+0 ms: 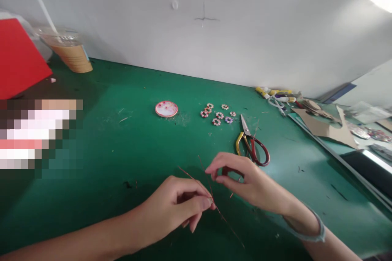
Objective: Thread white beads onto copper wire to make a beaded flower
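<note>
nearest, the left hand [180, 206] pinches thin reddish wires [190, 177] between thumb and fingertips, just above the green table [122, 159] where the strands cross. just beside it the right hand [248, 183], a bangle [309, 232] on its wrist, closes thumb and forefinger on one strand. behind lie scissors [252, 147], then small flower beads [218, 114] and a round pink dish [166, 109] — farthest, a lidded cup [69, 51]
</note>
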`<state>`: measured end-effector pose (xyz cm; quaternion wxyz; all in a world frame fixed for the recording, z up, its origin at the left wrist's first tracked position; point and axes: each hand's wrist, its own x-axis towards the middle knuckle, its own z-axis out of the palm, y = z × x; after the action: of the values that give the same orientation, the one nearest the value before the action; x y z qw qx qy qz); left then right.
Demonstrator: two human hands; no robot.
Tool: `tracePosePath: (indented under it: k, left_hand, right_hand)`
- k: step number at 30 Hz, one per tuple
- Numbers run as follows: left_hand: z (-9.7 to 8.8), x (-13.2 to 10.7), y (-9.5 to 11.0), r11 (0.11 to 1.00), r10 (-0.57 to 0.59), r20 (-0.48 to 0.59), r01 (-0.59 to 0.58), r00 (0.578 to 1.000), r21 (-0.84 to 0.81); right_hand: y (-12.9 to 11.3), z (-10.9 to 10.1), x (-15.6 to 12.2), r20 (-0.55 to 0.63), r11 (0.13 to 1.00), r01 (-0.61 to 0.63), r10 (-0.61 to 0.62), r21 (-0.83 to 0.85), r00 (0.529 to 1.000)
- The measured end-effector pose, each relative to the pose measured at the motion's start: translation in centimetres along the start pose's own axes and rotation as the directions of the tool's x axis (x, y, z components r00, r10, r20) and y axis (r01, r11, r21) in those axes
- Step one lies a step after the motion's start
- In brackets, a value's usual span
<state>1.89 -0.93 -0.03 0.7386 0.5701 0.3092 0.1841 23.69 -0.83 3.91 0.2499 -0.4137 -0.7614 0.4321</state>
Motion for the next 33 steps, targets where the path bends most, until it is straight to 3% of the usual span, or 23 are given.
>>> tracePosePath:
  k: [3,5,9,13,22,28,33]
  left_hand:
    - [0.0,0.0,0.0,0.996,0.03,-0.017,-0.029,0.999,0.08]
    - [0.0,0.0,0.1,0.992,0.039,-0.016,-0.037,0.999,0.117]
    - [-0.1,-0.1,0.6,0.988,0.014,-0.012,-0.012,1.0,0.153]
    - [0.0,-0.3,0.8,0.988,0.009,-0.016,-0.006,1.0,0.154]
    - [-0.7,0.0,1.2,0.999,-0.035,0.129,0.032,0.991,0.028]
    - [-0.9,-0.2,1.2,1.0,-0.008,0.198,0.014,0.98,-0.028]
    - [-0.9,-0.3,0.8,0.999,-0.002,0.209,0.009,0.978,-0.034]
  right_hand:
    - [-0.3,0.1,0.0,0.017,0.978,0.179,-0.178,-0.109,0.984]
    - [-0.6,-0.1,0.2,0.105,0.972,0.201,-0.189,-0.12,0.976]
    - [-1.2,-0.5,0.5,0.241,0.991,0.064,-0.034,-0.117,0.97]
    - [-0.8,-0.4,0.5,0.382,0.99,-0.142,0.122,0.024,0.916]
    - [1.2,1.7,0.2,0.311,0.827,-0.207,0.041,0.523,0.95]
    - [1.8,2.5,0.2,0.271,0.741,-0.183,0.0,0.646,0.962]
    - [2.8,2.9,0.5,0.323,0.694,-0.253,0.031,0.674,0.946]
